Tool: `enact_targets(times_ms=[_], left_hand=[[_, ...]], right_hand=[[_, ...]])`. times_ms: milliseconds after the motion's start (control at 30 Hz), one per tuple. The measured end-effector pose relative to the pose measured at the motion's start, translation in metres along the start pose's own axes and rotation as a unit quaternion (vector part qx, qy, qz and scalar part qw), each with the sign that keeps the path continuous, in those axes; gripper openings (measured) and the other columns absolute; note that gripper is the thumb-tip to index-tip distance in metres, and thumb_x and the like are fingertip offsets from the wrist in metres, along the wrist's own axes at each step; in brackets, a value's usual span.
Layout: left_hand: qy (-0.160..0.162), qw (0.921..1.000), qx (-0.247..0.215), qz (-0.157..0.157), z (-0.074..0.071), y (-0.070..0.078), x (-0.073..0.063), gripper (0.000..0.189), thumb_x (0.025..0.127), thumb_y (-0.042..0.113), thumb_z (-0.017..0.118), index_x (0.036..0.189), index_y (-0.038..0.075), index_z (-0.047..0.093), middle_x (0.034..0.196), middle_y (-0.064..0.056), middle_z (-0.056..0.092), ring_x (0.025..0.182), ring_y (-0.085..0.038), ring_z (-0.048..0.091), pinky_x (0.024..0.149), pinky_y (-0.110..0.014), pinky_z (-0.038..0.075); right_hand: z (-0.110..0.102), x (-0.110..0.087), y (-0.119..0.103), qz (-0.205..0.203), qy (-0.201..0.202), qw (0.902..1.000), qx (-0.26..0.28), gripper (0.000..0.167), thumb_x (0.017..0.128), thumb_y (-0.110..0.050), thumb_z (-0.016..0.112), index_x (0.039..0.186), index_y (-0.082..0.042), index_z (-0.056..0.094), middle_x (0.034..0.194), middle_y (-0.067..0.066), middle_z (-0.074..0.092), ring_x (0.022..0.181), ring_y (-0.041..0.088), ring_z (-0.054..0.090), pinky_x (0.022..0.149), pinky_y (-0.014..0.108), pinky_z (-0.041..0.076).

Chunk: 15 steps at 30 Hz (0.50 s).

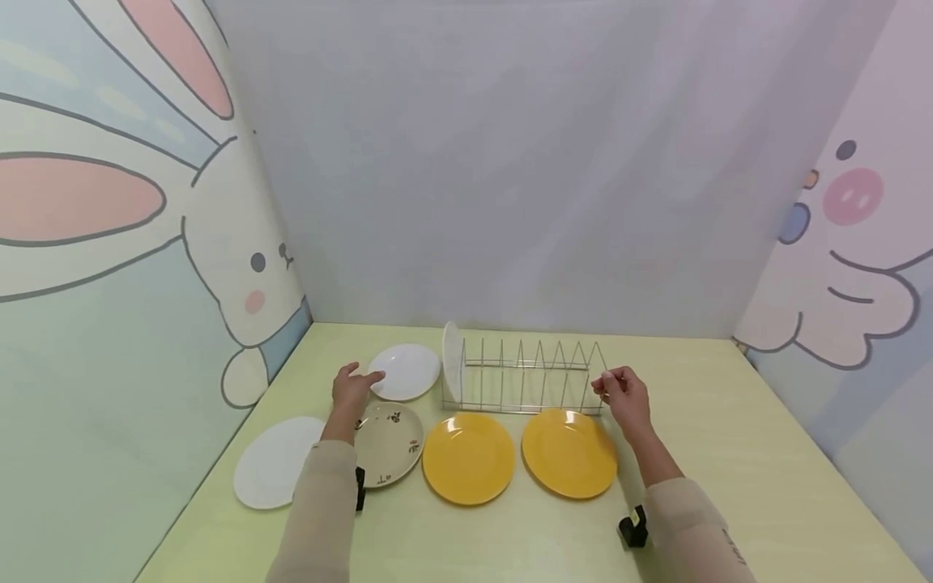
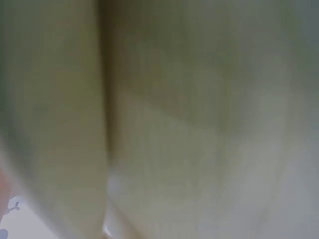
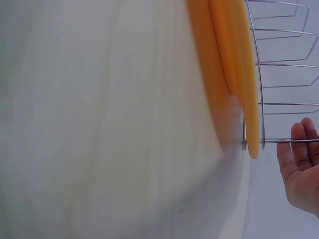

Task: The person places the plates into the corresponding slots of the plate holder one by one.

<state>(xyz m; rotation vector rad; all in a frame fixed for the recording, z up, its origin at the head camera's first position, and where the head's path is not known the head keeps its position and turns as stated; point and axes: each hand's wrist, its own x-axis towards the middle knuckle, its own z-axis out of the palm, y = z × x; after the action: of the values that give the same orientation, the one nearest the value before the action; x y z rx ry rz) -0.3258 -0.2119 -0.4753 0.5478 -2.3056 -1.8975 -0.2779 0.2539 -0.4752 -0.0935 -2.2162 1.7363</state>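
A wire dish rack (image 1: 523,410) stands at the back of the table, with one white plate (image 1: 452,363) upright in its left end. My right hand (image 1: 625,397) pinches the wire at the rack's right end; the right wrist view also shows the fingers (image 3: 300,149) against that wire. My left hand (image 1: 353,393) is by the left edge of a flat white plate (image 1: 406,372), its thumb spread out over the rim. Whether the thumb touches the plate I cannot tell. The left wrist view is blurred and hides the left hand's work.
In front of the rack lie two yellow plates (image 1: 469,460) (image 1: 569,453). A beige patterned plate (image 1: 389,445) is beneath the left forearm's right side, and a larger white plate (image 1: 273,463) lies at far left. Printed walls border the table (image 1: 729,453).
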Motion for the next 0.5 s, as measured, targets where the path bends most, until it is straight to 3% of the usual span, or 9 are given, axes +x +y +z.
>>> enact_targets(times_ms=[167,367,500], left_hand=[[-0.014,0.9994,0.029,-0.015,0.0007,-0.0020,0.0039,0.075,0.082,0.014,0.071,0.143,0.004,0.028,0.137,-0.028,0.036,0.122,-0.039,0.038,0.101,-0.046,0.032],[0.012,0.9990,0.041,-0.012,0.0044,-0.0052,0.0086,0.069,0.078,-0.001,0.069,0.138,-0.001,0.035,0.125,-0.028,0.047,0.114,-0.040,0.046,0.097,-0.044,0.037],[0.020,0.9995,0.025,-0.007,0.0045,-0.0067,0.0090,0.060,0.077,-0.003,0.067,0.132,-0.004,0.043,0.120,-0.027,0.051,0.104,-0.034,0.053,0.086,-0.036,0.045]], right_hand=[[0.0012,0.0001,-0.0005,-0.004,0.006,1.0000,0.004,0.025,0.099,-0.021,0.047,0.099,0.004,0.049,0.093,0.019,0.064,0.079,0.017,0.062,0.079,0.039,0.052],[0.0019,0.0010,0.0005,-0.006,0.007,1.0000,0.002,0.026,0.099,-0.022,0.046,0.099,0.003,0.049,0.093,0.019,0.063,0.079,0.017,0.062,0.077,0.037,0.052],[0.0019,0.0009,0.0021,-0.006,0.007,0.9999,0.002,0.024,0.099,-0.021,0.046,0.099,0.003,0.049,0.092,0.018,0.064,0.078,0.016,0.061,0.075,0.033,0.053]])
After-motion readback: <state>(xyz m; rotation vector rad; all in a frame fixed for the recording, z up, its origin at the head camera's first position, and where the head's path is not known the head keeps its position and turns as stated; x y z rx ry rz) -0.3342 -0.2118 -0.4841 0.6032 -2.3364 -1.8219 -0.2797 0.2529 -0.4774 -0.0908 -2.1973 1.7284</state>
